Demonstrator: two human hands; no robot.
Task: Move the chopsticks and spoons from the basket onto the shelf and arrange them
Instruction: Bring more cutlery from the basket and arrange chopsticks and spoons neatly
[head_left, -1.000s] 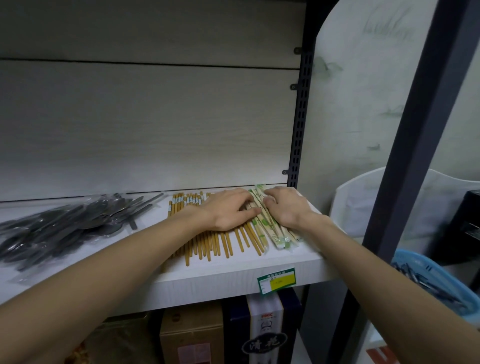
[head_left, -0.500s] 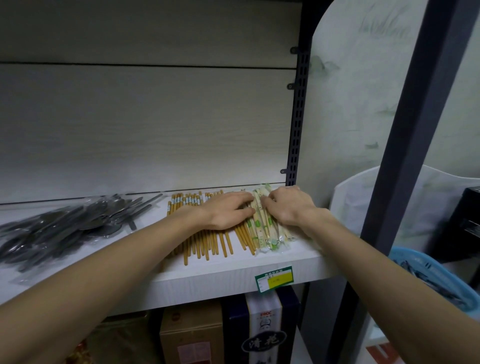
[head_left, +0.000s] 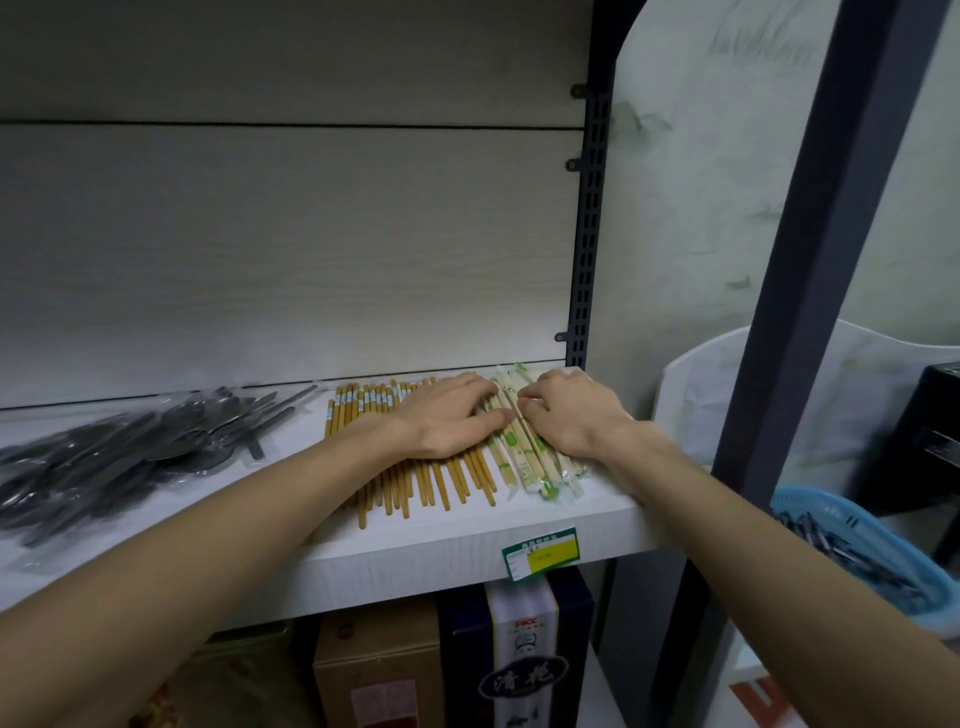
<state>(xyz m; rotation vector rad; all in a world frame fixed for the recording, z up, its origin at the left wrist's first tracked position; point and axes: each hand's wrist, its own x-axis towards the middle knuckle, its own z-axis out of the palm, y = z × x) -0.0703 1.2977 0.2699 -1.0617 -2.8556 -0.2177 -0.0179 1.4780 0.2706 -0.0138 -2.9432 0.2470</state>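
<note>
On the white shelf (head_left: 519, 525) the bare wooden chopsticks (head_left: 415, 483) lie in a rough row, tips toward the front edge, with the wrapped chopsticks (head_left: 524, 462) just beside them on the right; the spoons (head_left: 130, 452), in clear plastic, lie in a loose heap well apart to the left; the blue basket (head_left: 852, 551) sits low at the right with dark items inside, which suggests more remains to be carried over. The left hand (head_left: 441, 421) lies flat across the bare sticks, fingers straight and close together, pressing down, its fingertips reaching the wrapped ones; the right hand (head_left: 571, 415) rests on the wrapped sticks with fingers curled, the fingertips apparently nipping one packet, though the exact grip is hard to read. These sticks should be light, stiff and inclined to roll, so a flat palm across the middle looks the sound way to square them; the wrappers are probably slick and crinkly, likely to slide over one another, and better gathered from the sides than pushed endwise; the bagged spoons, heavier and slippery in film, would want lifting by the bundle's middle.
</note>
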